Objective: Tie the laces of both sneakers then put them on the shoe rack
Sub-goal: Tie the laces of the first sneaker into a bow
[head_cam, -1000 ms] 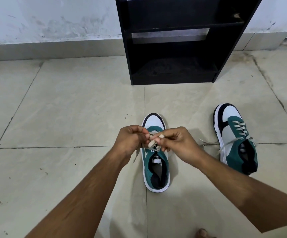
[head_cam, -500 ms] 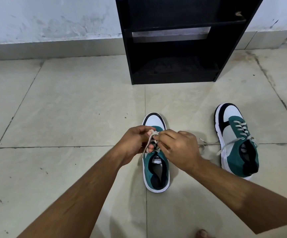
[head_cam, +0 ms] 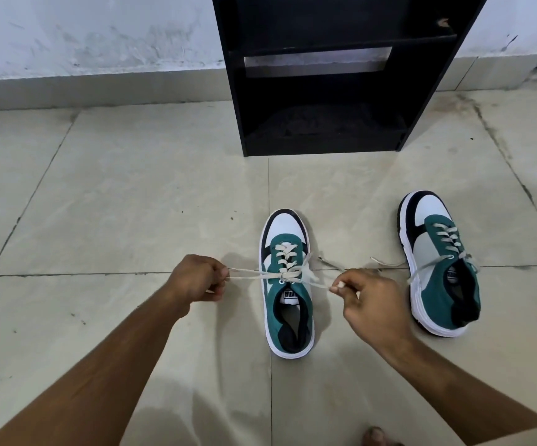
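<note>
At the centre of the frame a green and white sneaker (head_cam: 288,284) stands on the tiled floor (head_cam: 116,204), toe pointing up the frame toward the black shoe rack (head_cam: 322,75) at the top centre. The left hand (head_cam: 198,281) is closed on one loop of the lace (head_cam: 288,274) to the left of the shoe, and the right hand (head_cam: 370,300) pinches the other loop to its right, the strands drawn taut across the tongue. The second sneaker (head_cam: 437,265) sits at the right of the frame, its laces loose on the tiles.
</note>
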